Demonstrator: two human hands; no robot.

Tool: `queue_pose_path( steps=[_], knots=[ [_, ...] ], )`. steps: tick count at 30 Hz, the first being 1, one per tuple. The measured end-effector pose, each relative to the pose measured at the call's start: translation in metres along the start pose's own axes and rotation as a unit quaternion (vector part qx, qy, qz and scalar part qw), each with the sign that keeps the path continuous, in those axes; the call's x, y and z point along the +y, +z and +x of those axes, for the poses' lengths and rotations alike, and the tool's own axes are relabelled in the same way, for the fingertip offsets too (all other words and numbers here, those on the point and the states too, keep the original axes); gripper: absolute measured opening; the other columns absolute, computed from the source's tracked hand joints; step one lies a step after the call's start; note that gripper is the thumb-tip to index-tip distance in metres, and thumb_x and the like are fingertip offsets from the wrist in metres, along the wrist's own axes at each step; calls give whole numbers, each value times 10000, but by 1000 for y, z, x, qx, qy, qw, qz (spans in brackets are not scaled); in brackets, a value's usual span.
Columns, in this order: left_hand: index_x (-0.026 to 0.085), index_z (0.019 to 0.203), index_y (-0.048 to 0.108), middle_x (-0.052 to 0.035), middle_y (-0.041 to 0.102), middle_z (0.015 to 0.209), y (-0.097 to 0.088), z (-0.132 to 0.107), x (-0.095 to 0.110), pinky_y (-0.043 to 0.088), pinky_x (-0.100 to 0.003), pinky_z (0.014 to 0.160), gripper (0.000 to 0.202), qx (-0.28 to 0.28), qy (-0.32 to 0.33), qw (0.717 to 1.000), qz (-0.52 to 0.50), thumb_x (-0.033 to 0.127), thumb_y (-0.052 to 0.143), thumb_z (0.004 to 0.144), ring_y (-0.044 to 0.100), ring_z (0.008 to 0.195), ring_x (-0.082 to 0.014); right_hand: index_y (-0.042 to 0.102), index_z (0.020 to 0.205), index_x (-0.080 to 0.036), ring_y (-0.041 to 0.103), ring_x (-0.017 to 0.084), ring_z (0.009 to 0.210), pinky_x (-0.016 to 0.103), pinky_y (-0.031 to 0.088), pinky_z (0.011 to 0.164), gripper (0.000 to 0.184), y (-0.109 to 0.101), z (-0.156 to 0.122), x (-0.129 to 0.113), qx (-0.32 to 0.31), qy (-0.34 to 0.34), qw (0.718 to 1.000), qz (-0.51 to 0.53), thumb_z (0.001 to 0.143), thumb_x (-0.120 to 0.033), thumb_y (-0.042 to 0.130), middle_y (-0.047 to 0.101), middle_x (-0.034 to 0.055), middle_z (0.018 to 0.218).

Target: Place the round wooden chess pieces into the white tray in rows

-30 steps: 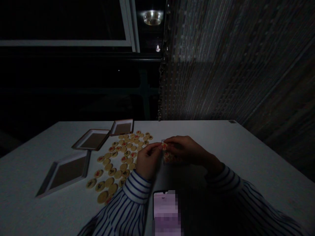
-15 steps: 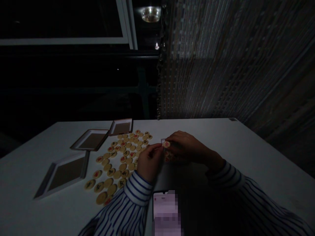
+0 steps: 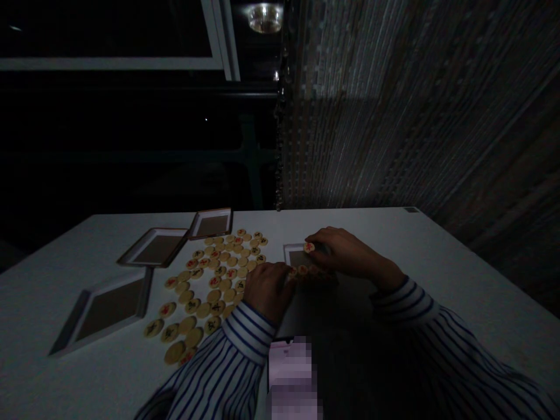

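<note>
My right hand [image 3: 343, 252] pinches a round Chinese chess piece [image 3: 308, 247] with a red character, holding it above a shallow box [image 3: 286, 251]. Along the near side of that box runs a row of several pieces [image 3: 303, 270] with red marks; part of the box lies hidden beneath my right hand. My left hand [image 3: 269, 291] is at the box's near left corner with its fingers curled together, and what they hold, if anything, cannot be seen. Left of it many loose wooden pieces [image 3: 225, 285] lie spread out, some with black or red characters, others plain side up.
Three shallow trays or lids stand on the left: a whitish one [image 3: 146, 291] nearest, a brown-rimmed one [image 3: 126, 254] behind, another [image 3: 230, 224] at the back. A phone [image 3: 289, 373] lies at the white table's [image 3: 437, 274] front. A bead curtain [image 3: 350, 146] hangs behind.
My hands have come apart. The right one moved slightly right and up with the red-marked piece; the left one drew down and turned knuckles up. More of the box shows.
</note>
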State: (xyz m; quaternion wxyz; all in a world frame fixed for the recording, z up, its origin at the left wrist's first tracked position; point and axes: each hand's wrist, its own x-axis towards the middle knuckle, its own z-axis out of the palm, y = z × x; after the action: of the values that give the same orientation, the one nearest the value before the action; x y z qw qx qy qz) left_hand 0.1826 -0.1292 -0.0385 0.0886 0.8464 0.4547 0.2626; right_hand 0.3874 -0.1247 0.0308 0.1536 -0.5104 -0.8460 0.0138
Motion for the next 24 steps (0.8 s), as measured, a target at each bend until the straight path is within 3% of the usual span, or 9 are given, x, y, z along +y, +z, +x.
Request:
queue_pose_path(
  steps=[11, 24],
  knots=[
    [225, 998, 640, -76, 686, 951, 3, -2, -3, 431, -405, 808, 258, 3, -9, 1000, 15, 340, 533, 792, 581, 936, -255, 657, 1016, -185, 614, 228, 879, 314, 402, 758, 292, 8, -4, 19, -44, 38, 996, -62, 853, -334, 467, 692, 91, 951],
    [223, 1035, 632, -81, 686, 968, 1, -1, -3, 427, -426, 812, 279, -50, -19, 998, 39, 321, 502, 809, 583, 951, -271, 670, 992, -188, 559, 227, 902, 318, 394, 737, 313, 17, -7, 30, -73, 31, 993, -87, 873, -365, 441, 634, 112, 934]
  ],
)
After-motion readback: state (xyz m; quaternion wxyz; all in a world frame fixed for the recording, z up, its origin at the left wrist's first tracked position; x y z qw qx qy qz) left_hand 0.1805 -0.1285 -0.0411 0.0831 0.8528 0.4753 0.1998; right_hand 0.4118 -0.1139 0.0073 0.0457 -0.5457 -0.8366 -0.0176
